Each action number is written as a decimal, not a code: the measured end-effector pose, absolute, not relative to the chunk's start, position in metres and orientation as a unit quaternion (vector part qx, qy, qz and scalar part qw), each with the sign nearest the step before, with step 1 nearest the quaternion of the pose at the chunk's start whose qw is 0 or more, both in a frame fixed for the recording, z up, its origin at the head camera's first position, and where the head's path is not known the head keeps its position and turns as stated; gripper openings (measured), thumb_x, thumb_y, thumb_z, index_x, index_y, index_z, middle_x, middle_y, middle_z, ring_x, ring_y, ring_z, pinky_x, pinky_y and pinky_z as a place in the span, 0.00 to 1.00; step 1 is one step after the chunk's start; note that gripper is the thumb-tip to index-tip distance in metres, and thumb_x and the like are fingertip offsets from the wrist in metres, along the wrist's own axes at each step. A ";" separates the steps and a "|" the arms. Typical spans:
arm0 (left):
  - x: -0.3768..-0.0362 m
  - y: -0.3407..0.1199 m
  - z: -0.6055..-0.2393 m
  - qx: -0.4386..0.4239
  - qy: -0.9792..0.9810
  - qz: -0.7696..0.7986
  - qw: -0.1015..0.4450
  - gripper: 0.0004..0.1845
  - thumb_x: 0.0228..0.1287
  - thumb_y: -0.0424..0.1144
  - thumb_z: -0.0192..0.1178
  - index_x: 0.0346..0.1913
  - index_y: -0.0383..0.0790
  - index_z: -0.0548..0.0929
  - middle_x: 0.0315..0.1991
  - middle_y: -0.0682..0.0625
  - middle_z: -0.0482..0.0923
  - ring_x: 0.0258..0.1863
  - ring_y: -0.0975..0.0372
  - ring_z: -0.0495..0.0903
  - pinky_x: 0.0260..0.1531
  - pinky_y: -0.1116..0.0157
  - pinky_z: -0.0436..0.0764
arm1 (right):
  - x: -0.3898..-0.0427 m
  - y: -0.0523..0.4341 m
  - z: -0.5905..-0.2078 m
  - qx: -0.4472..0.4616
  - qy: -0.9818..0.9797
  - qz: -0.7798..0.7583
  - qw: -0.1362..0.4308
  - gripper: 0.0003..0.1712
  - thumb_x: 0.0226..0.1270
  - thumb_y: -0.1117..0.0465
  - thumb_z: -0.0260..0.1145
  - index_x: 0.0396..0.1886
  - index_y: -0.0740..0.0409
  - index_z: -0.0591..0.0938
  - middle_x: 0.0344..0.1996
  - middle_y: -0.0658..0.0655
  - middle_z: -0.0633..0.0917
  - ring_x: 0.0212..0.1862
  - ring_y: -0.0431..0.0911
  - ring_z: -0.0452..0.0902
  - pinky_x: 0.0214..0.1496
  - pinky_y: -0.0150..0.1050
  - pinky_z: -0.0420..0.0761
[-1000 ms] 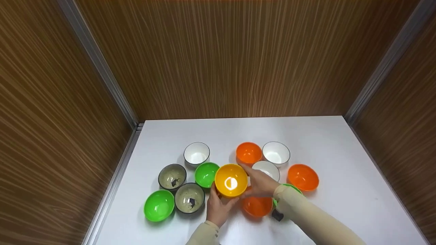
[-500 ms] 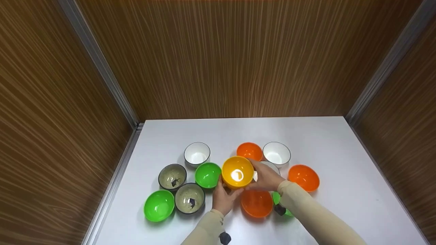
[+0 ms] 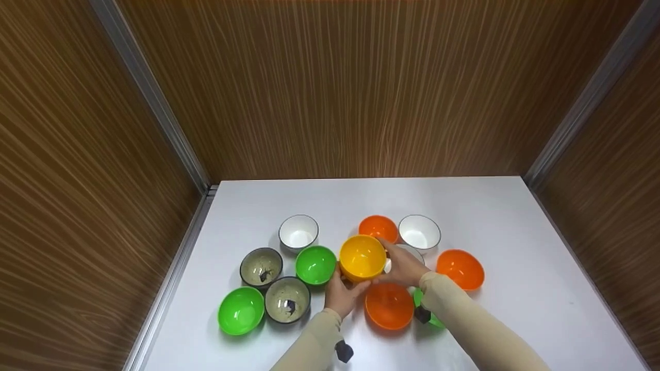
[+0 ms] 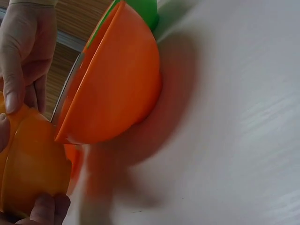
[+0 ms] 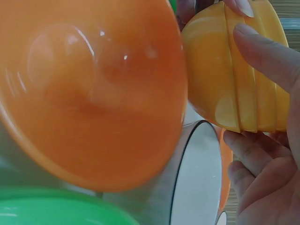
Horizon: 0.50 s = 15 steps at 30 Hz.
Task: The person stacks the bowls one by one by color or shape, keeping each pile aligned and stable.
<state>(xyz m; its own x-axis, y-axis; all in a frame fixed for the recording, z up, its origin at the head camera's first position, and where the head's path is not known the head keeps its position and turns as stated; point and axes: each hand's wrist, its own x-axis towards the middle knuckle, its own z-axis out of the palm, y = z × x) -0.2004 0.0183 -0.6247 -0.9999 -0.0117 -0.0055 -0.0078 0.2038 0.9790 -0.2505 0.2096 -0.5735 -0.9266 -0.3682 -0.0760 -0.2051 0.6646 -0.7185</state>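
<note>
1. The yellow bowl (image 3: 362,256) sits in the middle of the cluster, held just above or at the white table (image 3: 515,247) between both hands; from the right wrist view it looks to be several yellow bowls nested, judging by the stacked rim lines, though the view is close and I cannot be sure.
2. It looks like thin, stiff, glossy plastic; probably light, a little slippery, and not fragile; the outer wall under the rim, taken from opposite sides, seems the safest hold.
3. The left hand (image 3: 342,294) cups the near-left wall, fingers curled round it; the right hand (image 3: 405,268) wraps the right wall, thumb and fingers pressed on the ribbed side.
4. The yellow bowl shows nothing inside but a glare spot.
5. Just before it lies an orange bowl (image 3: 389,305), empty; a white bowl (image 3: 410,252) is partly hidden behind the right hand; a green bowl (image 3: 315,265) stands just left, empty.
6. Two speckled bowls (image 3: 261,267) further left each hold a small dark scrap; the remaining green, orange and white bowls around look empty.
</note>
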 end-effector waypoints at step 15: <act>-0.201 0.030 -0.627 0.068 -0.760 -0.646 0.007 0.42 0.49 0.38 0.74 0.65 0.29 0.65 0.62 0.34 0.70 0.60 0.48 0.72 0.61 0.57 0.73 | -0.257 0.208 -0.581 -0.166 0.914 -0.353 0.115 0.61 0.37 0.37 0.79 0.73 0.41 0.60 0.64 0.45 0.74 0.63 0.47 0.70 0.67 0.57 0.67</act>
